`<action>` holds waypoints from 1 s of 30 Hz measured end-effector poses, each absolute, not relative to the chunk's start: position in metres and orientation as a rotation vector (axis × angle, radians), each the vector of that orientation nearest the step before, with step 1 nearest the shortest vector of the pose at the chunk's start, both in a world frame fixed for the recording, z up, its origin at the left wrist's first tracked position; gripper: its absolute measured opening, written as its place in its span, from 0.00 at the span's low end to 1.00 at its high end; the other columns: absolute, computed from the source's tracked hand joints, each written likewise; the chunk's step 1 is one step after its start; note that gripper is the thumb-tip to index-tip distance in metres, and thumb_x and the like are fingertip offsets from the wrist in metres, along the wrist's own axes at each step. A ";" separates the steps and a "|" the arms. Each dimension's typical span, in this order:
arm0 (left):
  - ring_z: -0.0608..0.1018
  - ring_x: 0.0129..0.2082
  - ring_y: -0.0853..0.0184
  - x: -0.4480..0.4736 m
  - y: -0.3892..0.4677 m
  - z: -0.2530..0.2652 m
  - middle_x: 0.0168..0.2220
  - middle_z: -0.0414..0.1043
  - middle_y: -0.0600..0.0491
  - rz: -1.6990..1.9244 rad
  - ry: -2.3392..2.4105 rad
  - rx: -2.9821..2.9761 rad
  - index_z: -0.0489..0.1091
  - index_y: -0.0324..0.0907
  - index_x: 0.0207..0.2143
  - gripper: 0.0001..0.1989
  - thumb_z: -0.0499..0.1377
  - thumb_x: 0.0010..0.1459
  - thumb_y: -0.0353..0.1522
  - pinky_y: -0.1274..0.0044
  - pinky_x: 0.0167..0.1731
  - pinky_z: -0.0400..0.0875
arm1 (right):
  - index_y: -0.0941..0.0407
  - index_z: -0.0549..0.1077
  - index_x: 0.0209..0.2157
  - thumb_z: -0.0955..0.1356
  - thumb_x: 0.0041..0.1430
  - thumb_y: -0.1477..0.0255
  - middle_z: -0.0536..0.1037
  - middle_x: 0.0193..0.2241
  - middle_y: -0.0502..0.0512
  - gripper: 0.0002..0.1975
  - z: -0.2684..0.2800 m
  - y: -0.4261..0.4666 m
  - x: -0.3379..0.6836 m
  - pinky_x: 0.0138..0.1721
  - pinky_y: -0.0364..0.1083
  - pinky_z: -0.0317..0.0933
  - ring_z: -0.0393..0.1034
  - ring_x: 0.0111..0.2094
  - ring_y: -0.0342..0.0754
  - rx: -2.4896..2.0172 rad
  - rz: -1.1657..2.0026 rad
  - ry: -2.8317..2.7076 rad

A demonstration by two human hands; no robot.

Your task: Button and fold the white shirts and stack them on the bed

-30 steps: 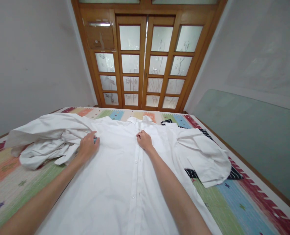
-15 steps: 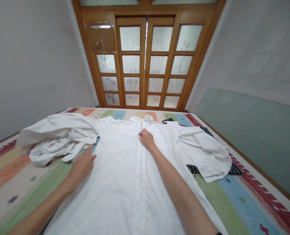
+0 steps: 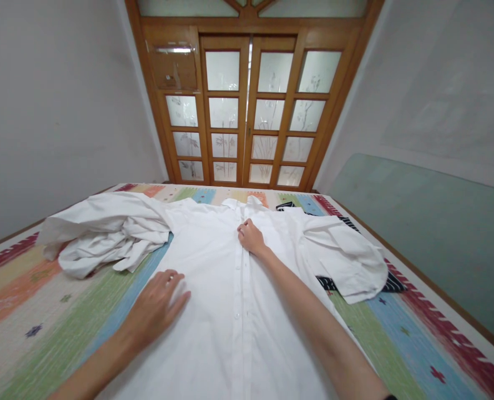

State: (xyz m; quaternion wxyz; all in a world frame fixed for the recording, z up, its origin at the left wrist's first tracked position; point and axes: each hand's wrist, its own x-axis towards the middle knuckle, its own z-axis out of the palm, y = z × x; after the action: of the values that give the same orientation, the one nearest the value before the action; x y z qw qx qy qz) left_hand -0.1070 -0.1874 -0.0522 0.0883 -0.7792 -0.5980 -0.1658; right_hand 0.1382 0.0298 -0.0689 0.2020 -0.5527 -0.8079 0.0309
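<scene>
A white button-up shirt (image 3: pixel 213 311) lies spread front side up, its collar at the far end and its button placket running down the middle. My right hand (image 3: pixel 251 236) is on the upper placket below the collar, fingers curled closed on the cloth. My left hand (image 3: pixel 159 303) rests on the shirt's left side, fingers stretched and slightly apart, holding nothing. The left sleeve (image 3: pixel 117 228) is bunched in loose folds. On the other side, the right sleeve (image 3: pixel 347 250) lies flatter, folded outward. My right forearm covers part of the shirt's right half.
Beneath the shirt is a striped, multicoloured cloth (image 3: pixel 18 311) with star-like motifs. Black-and-white patterned fabric (image 3: pixel 394 282) shows from under the right sleeve. A pale green panel (image 3: pixel 422 222) stands along the right. Wooden doors with glass panes (image 3: pixel 247 111) are at the back.
My left hand has moved right and nearer, from beside the bunched sleeve onto the shirt's left side. The shirt's left edge has shifted inward, baring more blue stripe. My right hand stays on the placket.
</scene>
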 end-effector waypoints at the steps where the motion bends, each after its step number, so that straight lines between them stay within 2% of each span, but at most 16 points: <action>1: 0.74 0.42 0.59 -0.095 -0.199 -0.051 0.42 0.71 0.45 -0.472 -1.708 -2.513 0.68 0.47 0.41 0.14 0.49 0.63 0.43 0.68 0.44 0.69 | 0.54 0.74 0.44 0.62 0.62 0.74 0.69 0.49 0.58 0.12 -0.068 0.028 0.139 0.42 0.44 0.61 0.68 0.44 0.47 -1.528 0.090 -2.268; 3: 0.74 0.37 0.63 -0.069 -0.221 -0.047 0.38 0.71 0.48 -0.331 -1.524 -2.883 0.67 0.46 0.36 0.12 0.51 0.62 0.43 0.72 0.38 0.69 | 0.55 0.74 0.44 0.62 0.62 0.74 0.69 0.48 0.58 0.12 -0.066 0.026 0.140 0.43 0.43 0.61 0.68 0.44 0.47 -1.526 0.112 -2.293; 6: 0.73 0.36 0.63 -0.034 -0.245 -0.038 0.38 0.71 0.50 -0.109 -1.326 -3.100 0.64 0.44 0.34 0.17 0.59 0.55 0.47 0.71 0.39 0.68 | 0.55 0.73 0.45 0.61 0.62 0.73 0.72 0.46 0.58 0.13 -0.063 0.025 0.140 0.43 0.44 0.61 0.69 0.43 0.48 -1.577 0.183 -2.333; 8: 0.73 0.33 0.63 -0.020 -0.252 -0.033 0.36 0.71 0.51 -0.005 -1.217 -3.166 0.63 0.43 0.32 0.18 0.59 0.55 0.47 0.71 0.38 0.67 | 0.55 0.73 0.46 0.61 0.62 0.72 0.73 0.44 0.58 0.13 -0.061 0.025 0.139 0.43 0.44 0.60 0.69 0.44 0.49 -1.600 0.216 -2.354; 12: 0.74 0.31 0.66 -0.012 -0.253 -0.034 0.33 0.72 0.54 0.069 -1.132 -3.148 0.62 0.43 0.32 0.09 0.57 0.60 0.38 0.74 0.34 0.66 | 0.55 0.73 0.46 0.61 0.62 0.72 0.76 0.45 0.58 0.14 -0.057 0.021 0.139 0.44 0.45 0.59 0.69 0.47 0.51 -1.623 0.228 -2.363; 14: 0.73 0.27 0.67 -0.011 -0.252 -0.041 0.30 0.72 0.56 0.063 -0.996 -3.117 0.61 0.43 0.31 0.07 0.57 0.61 0.34 0.74 0.31 0.65 | 0.55 0.73 0.45 0.61 0.61 0.71 0.76 0.45 0.58 0.13 -0.055 0.020 0.139 0.44 0.46 0.59 0.69 0.47 0.52 -1.636 0.234 -2.358; 17: 0.71 0.22 0.69 -0.010 -0.251 -0.059 0.26 0.70 0.57 0.025 -0.718 -3.074 0.61 0.43 0.29 0.08 0.59 0.59 0.30 0.74 0.25 0.61 | 0.54 0.73 0.45 0.62 0.60 0.69 0.77 0.46 0.57 0.14 -0.053 0.019 0.139 0.43 0.46 0.59 0.69 0.48 0.52 -1.647 0.241 -2.359; 24: 0.66 0.19 0.70 -0.004 -0.252 -0.084 0.22 0.66 0.58 -0.106 -0.501 -3.023 0.60 0.43 0.27 0.10 0.60 0.58 0.30 0.74 0.22 0.57 | 0.54 0.72 0.45 0.62 0.60 0.68 0.77 0.46 0.56 0.14 -0.054 0.016 0.140 0.43 0.46 0.59 0.69 0.48 0.52 -1.675 0.210 -2.363; 27: 0.67 0.20 0.70 -0.009 -0.250 -0.068 0.23 0.66 0.58 -0.200 -0.563 -3.027 0.60 0.44 0.27 0.10 0.58 0.59 0.30 0.75 0.24 0.60 | 0.54 0.72 0.46 0.62 0.61 0.68 0.76 0.47 0.57 0.14 -0.055 0.014 0.138 0.43 0.46 0.60 0.70 0.48 0.52 -1.683 0.171 -2.372; 30: 0.70 0.26 0.66 -0.023 -0.244 -0.048 0.27 0.69 0.54 -0.377 -0.915 -2.953 0.62 0.44 0.29 0.09 0.55 0.62 0.36 0.72 0.31 0.66 | 0.53 0.71 0.47 0.61 0.61 0.68 0.76 0.47 0.58 0.14 -0.056 0.012 0.136 0.43 0.46 0.60 0.70 0.47 0.51 -1.692 0.141 -2.376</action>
State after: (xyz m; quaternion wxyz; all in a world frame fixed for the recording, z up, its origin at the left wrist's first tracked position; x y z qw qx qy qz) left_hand -0.0228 -0.2437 -0.0477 0.0134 -0.9481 -0.2938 -0.1211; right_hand 0.1359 0.0122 -0.0562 0.1104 -0.5759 -0.8086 0.0481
